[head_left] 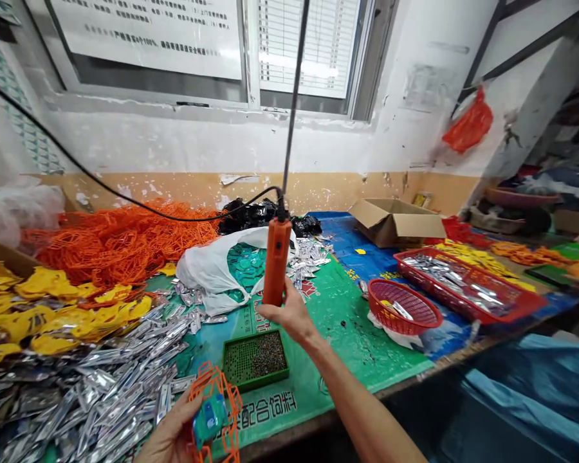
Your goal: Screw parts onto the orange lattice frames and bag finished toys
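Note:
My right hand (pixel 292 315) is closed round the lower end of an orange electric screwdriver (pixel 276 260), which hangs upright from a cord over the table. Its bit is hidden. Lower down, my left hand (pixel 174 427) grips an orange plastic frame (pixel 229 411) with a translucent teal plastic part (pixel 210 418) set against it. Just beyond that hand lies a green tray (pixel 231 363) with a heap of small dark screws (pixel 269 355) on its right side. Silvery metal strips (pixel 110 386) are piled beside my left hand.
Yellow parts (pixel 67 315) and a tangle of orange frames (pixel 125 241) lie at the left. A white bag (pixel 207 267) holds teal parts (pixel 247 265). To the right are a round red basket (pixel 405 307), a long red basket (pixel 516 302) and an opened cardboard box (pixel 395 225).

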### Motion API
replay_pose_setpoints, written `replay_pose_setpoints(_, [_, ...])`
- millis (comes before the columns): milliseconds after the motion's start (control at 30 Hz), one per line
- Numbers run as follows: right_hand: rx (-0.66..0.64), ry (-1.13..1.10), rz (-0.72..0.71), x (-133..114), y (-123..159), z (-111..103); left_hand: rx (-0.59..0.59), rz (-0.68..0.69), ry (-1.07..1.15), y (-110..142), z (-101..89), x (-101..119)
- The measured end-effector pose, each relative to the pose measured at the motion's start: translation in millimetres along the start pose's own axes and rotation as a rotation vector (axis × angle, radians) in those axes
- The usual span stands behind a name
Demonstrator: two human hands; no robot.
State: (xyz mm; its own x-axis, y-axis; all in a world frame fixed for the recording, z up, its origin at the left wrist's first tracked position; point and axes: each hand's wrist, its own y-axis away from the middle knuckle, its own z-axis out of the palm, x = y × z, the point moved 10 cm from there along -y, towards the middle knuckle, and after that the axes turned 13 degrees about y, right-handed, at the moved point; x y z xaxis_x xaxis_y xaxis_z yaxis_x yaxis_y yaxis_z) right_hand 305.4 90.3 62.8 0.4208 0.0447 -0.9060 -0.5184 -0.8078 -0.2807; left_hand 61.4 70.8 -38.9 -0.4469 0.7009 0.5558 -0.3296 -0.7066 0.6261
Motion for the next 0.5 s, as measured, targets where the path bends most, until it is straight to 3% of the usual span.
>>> replay_pose_setpoints(100, [-0.116, 0.348, 0.075, 47.6, -12.4, -14.2, -0.004, 0.031, 0.009, -0.3, 1.4, 1.1])
replay_pose_setpoints(233, [-0.12, 0.79, 0.197, 100.8, -31.7, -34.3, -0.054, 0.05, 0.054, -5.0, 6.3, -5.1])
replay_pose_setpoints(367, [-0.141, 1.068, 0.24, 123.7, -42.1, -31.0, -0.126, 0.009, 0.074, -10.9, 10.6, -12.2])
replay_pose_setpoints(500, [-0.189, 1.194, 0.19, 132.0, -38.7, -25.3, -0.216, -0.009, 0.124, -12.2, 11.8, -10.5])
